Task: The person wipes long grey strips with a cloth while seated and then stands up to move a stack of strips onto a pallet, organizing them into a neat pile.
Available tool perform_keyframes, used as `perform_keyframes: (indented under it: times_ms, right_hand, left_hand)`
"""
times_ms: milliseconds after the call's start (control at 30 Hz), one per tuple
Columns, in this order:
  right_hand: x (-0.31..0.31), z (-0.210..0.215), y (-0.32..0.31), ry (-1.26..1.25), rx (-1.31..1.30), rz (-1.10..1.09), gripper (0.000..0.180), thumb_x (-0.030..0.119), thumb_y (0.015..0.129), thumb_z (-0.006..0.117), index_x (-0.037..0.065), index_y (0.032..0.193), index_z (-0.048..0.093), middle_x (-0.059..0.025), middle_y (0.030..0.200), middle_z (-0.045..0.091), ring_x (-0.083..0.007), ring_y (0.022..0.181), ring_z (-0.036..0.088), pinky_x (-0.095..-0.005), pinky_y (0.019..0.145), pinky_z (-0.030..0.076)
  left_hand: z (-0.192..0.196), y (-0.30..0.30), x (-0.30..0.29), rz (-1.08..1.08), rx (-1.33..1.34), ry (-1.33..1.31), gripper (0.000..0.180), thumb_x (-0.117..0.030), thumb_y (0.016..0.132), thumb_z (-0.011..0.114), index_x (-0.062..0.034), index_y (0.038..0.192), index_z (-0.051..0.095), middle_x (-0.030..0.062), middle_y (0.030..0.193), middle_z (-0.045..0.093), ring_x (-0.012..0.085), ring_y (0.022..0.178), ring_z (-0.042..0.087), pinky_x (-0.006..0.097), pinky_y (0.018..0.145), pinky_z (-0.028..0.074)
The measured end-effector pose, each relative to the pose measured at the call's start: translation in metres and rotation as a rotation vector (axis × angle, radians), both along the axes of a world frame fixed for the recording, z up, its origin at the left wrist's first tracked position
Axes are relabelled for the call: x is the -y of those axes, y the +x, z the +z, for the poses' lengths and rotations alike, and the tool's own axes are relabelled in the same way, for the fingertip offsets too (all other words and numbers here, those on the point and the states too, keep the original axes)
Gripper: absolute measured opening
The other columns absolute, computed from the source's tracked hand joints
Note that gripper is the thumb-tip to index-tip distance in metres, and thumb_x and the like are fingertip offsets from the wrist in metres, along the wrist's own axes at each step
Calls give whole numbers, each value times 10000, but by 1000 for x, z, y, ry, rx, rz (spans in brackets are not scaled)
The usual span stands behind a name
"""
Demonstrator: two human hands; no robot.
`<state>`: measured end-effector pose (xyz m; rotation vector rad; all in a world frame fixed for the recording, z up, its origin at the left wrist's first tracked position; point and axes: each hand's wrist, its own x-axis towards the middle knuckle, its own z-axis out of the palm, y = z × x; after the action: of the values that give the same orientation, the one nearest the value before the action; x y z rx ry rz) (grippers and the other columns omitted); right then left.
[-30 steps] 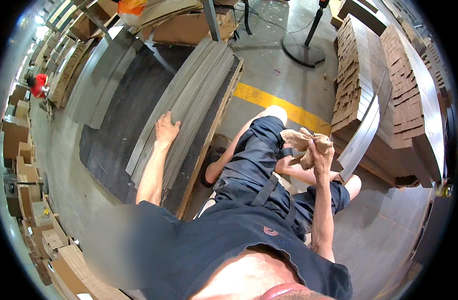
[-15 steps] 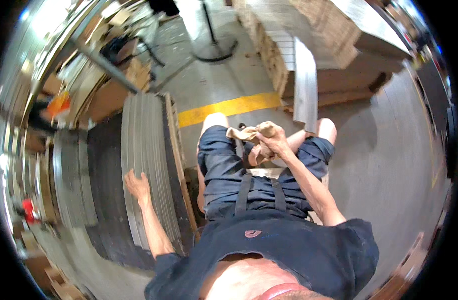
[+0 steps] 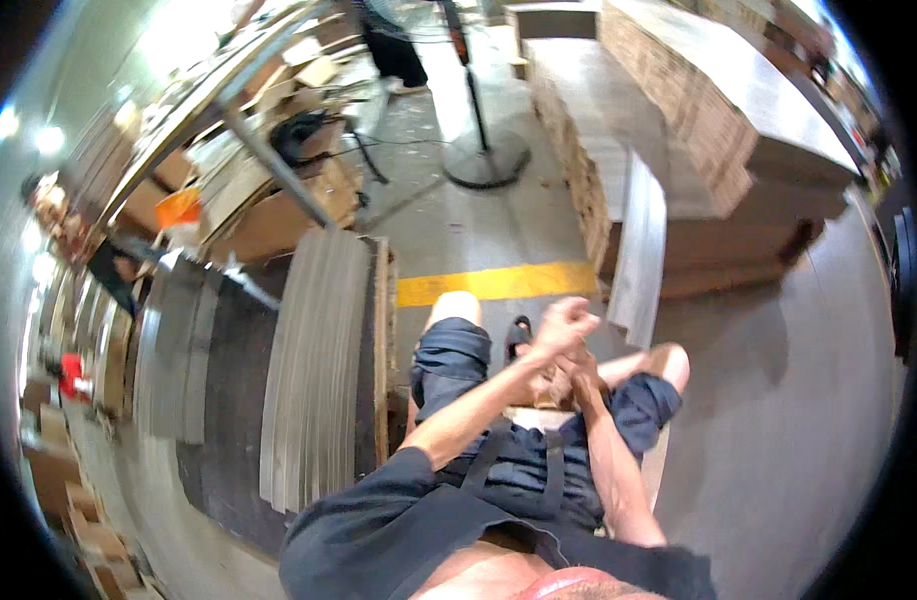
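In front of my lap, my left hand point(image 3: 562, 328) is raised over the gap between my knees with its fingers curled. My right hand point(image 3: 577, 372) is close below it, fingers bent, and the two hands overlap. A tan patch shows low between the hands, but I cannot make out whether it is the tan cloth seen earlier. Whatever the fingers hold is mostly hidden. A long pale grey strip point(image 3: 641, 250) leans beyond my right knee.
At my left, long grey strips point(image 3: 314, 370) lie stacked on a dark-topped pallet, beside a second stack point(image 3: 174, 350). Wide board stacks point(image 3: 719, 120) stand ahead right. A fan stand point(image 3: 486, 160) is beyond the yellow floor line point(image 3: 499, 283). Another person point(image 3: 394, 55) stands far ahead.
My left hand has left the stack of grey strips and come across to my right hand. The tan cloth in my right hand is now mostly out of sight.
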<state>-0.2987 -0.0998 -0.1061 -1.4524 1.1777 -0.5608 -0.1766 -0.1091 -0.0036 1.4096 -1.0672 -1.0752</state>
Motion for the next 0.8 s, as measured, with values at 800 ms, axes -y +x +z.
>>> perform_keyframes:
  times_ms: [800]
  right_hand:
    - [-12, 62, -31, 440, 864, -507, 304, 243, 971, 639, 67, 1216, 603, -50, 1094, 665, -197, 959, 663, -355, 840, 564]
  left_hand:
    - [6, 35, 31, -115, -625, 181, 399, -380, 1050, 410, -70, 1207, 605, 66, 911, 701, 145, 746, 612, 305, 663, 515]
